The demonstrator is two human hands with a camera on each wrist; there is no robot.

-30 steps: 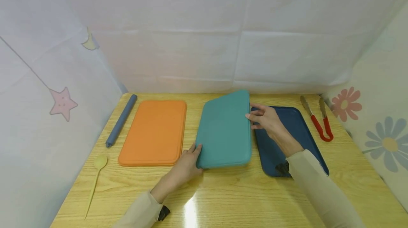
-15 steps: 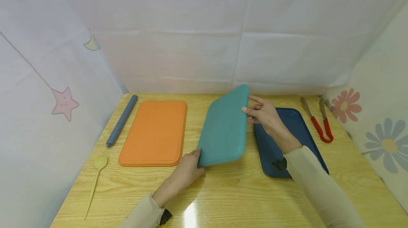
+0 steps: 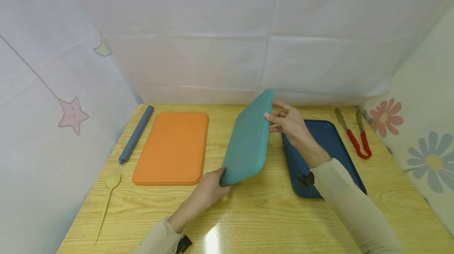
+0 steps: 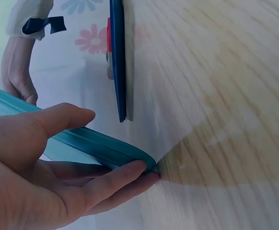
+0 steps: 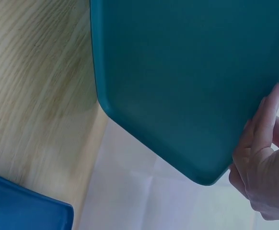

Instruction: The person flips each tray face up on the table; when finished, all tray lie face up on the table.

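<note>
A teal tray point(image 3: 247, 139) stands steeply tilted at mid-table, its right side raised and its underside toward the head camera. My left hand point(image 3: 210, 191) grips its low near-left edge; in the left wrist view the thumb and fingers of that hand point(image 4: 58, 163) pinch the teal rim point(image 4: 106, 146) close to the wood. Up at the raised right edge, my right hand point(image 3: 291, 126) holds the tray between thumb and fingers. The right wrist view shows the tray's inner face point(image 5: 192, 72) with the right hand point(image 5: 264, 158) at its rim.
An orange tray point(image 3: 172, 147) lies left of the teal one, with a blue-grey roll point(image 3: 136, 135) and a yellow spoon point(image 3: 112, 181) farther left. A navy tray point(image 3: 322, 139) lies right, partly under my right forearm. Red-handled tongs point(image 3: 362, 143) rest beyond it.
The teal tray has tilted up more steeply, its right edge rising and moving left with my right hand. My left hand has kept its grip near the same place.
</note>
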